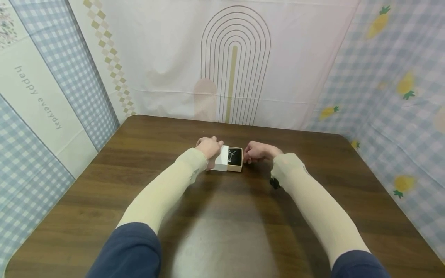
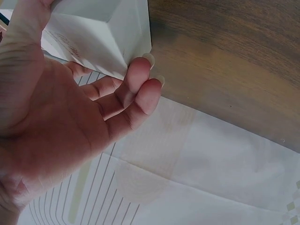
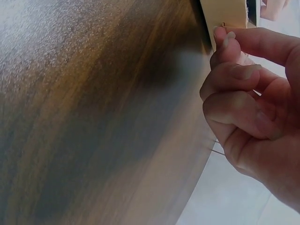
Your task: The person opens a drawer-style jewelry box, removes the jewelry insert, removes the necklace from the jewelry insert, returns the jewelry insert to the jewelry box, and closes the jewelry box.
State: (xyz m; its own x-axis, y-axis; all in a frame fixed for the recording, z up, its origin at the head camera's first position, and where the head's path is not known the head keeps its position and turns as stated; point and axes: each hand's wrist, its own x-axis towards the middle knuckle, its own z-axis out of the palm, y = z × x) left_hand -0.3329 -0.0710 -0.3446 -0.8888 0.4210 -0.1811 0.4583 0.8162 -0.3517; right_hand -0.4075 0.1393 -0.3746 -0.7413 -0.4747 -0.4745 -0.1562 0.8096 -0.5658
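A small gift box lies on the table, its white sleeve [image 1: 221, 161] on the left and its cream drawer [image 1: 234, 169] slid partly out to the right. Inside the drawer a thin silver chain-like piece [image 1: 230, 155] lies on a black insert [image 1: 238, 156]. My left hand [image 1: 209, 148] grips the sleeve, thumb and fingers on opposite sides; faint printing shows on the sleeve [image 2: 84, 28] in the left wrist view. My right hand [image 1: 256, 151] pinches at the drawer's outer end [image 3: 229, 11] with thumb and index finger, the other fingers curled. Whatever lies between those fingertips is hidden.
The brown wooden table [image 1: 222, 216] runs up to a white patterned cloth [image 1: 167, 58] behind the box. Blue checked cloths hang at both sides. A small black thing [image 1: 275, 183] shows under the right wrist.
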